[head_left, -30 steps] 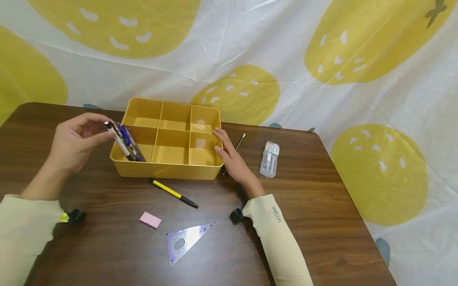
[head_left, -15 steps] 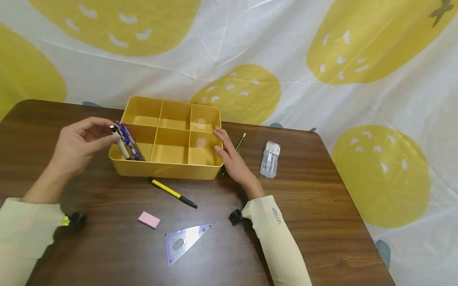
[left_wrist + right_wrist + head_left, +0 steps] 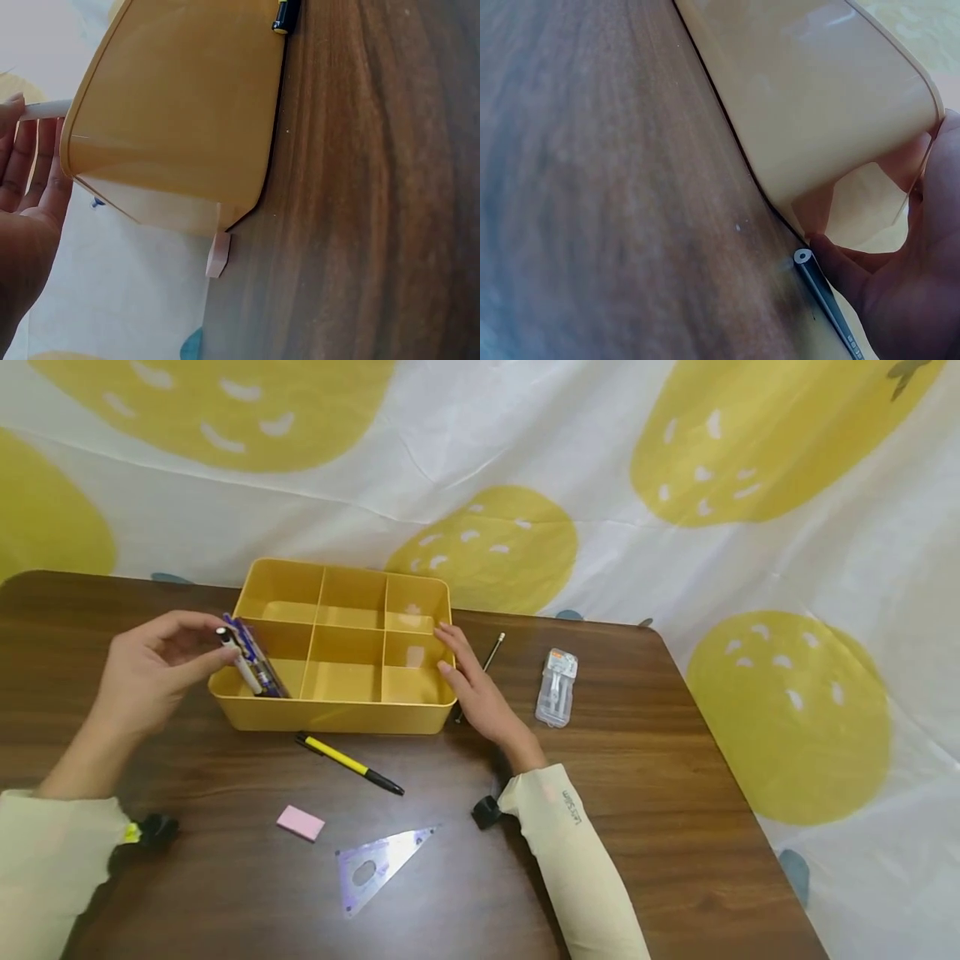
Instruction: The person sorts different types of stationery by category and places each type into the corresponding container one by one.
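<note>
A yellow organizer box [image 3: 337, 717] with several compartments stands toward the back of the table. My left hand [image 3: 146, 672] pinches a white pen [image 3: 246, 672] with a black end, which leans in the front left compartment; its white barrel also shows above the rim in the left wrist view. Beside it, blue-purple pens [image 3: 258, 656] lean in the same compartment. My right hand [image 3: 483, 702] holds the box's right side, with fingertips over the rim. In the right wrist view, that hand [image 3: 922, 277] curves round the side wall, close to a dark pencil [image 3: 826, 300].
A yellow-and-black pen [image 3: 348, 762], a pink eraser [image 3: 301, 822] and a clear purple set square [image 3: 378, 867] lie in front of the box. To its right is a clear plastic case [image 3: 557, 689]. A pale pink piece [image 3: 219, 255] shows by the box's corner. A patterned curtain [image 3: 600, 443] hangs behind.
The white pen and my left hand have shifted slightly closer to the blue-purple pens. My right hand stays on the box's side. The whole head view has shifted a little.
</note>
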The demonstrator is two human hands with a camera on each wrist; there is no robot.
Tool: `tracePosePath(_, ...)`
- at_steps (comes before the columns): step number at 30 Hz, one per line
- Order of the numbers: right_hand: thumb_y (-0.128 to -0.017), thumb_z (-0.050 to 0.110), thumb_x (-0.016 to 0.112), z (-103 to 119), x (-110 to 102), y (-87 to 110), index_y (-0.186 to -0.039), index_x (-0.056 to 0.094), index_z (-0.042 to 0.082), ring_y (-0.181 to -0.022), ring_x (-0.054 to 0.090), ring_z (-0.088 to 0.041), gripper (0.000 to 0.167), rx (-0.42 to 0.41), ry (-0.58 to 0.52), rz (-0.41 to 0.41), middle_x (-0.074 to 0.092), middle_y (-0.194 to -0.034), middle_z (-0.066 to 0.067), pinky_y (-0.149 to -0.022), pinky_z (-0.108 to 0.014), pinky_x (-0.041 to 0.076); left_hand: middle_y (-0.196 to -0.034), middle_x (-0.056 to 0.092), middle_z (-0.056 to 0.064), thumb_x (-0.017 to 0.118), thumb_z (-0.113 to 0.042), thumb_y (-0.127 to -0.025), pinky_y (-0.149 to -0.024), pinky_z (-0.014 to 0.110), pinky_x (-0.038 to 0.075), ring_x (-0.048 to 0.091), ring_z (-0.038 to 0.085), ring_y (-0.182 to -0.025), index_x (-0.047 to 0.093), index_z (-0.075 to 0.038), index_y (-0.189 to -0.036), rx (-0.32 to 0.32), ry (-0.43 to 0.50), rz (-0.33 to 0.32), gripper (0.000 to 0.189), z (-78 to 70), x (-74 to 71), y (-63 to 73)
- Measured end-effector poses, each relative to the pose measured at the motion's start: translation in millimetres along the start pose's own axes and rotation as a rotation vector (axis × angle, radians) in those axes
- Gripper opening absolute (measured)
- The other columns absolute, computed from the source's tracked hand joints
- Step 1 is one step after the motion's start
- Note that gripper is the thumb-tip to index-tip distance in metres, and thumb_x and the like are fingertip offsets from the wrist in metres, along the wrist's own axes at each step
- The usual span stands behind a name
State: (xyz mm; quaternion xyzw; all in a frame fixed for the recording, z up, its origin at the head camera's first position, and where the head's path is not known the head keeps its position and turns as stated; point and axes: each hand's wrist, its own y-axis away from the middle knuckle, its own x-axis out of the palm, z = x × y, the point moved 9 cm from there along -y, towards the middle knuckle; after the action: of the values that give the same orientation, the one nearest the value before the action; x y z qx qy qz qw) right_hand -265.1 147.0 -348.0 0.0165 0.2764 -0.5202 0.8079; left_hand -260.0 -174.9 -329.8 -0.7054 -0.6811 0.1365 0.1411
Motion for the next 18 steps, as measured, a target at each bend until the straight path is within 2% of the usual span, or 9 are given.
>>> tracePosePath(10,-0.103,0.004,0.037,0.1,5.2,1.2,-0.146,0.025,-0.007,-0.144,0.005,-0.027,0.046,0.004,-0.003,0.008,0.011,-0.156,-0.022,-0.113,-0.037,0.016,-0.089,0.070,-0.009,0.071,0.013,-0.078,-0.061,0.012,0.047,0.062,0.003,-0.072,0.069,-0.001,-0.101,-0.019,-0.129,-0.003,0.027,5.4,-5.4,2.9)
tracePosePath(13,-0.103,0.004,0.037,0.9,2.1,0.2,-0.146,0.026,-0.006,-0.144,0.006,-0.025,0.046,0.001,-0.006,-0.008,0.012,-0.156,-0.021,-0.113,-0.037,0.015,-0.089,0.070,-0.007,0.071,0.013,-0.078,-0.061,0.012,0.047,0.063,0.004,-0.072,0.068,0.000,-0.101,-0.017,-0.083,-0.005,0.027,5.1,-4.9,0.3)
tracePosePath(18,-0.103,0.004,0.037,1.6,0.8,-1.1,-0.146,0.025,-0.007,-0.144,0.006,-0.025,0.046,-0.006,0.007,-0.001,0.012,-0.156,-0.021,-0.113,-0.035,0.012,-0.089,0.071,0.000,0.068,0.020,-0.076,-0.062,0.014,0.050,0.066,0.007,-0.072,0.068,0.004,-0.099,-0.001,0.117,-0.007,0.028,3.6,-3.6,-1.7)
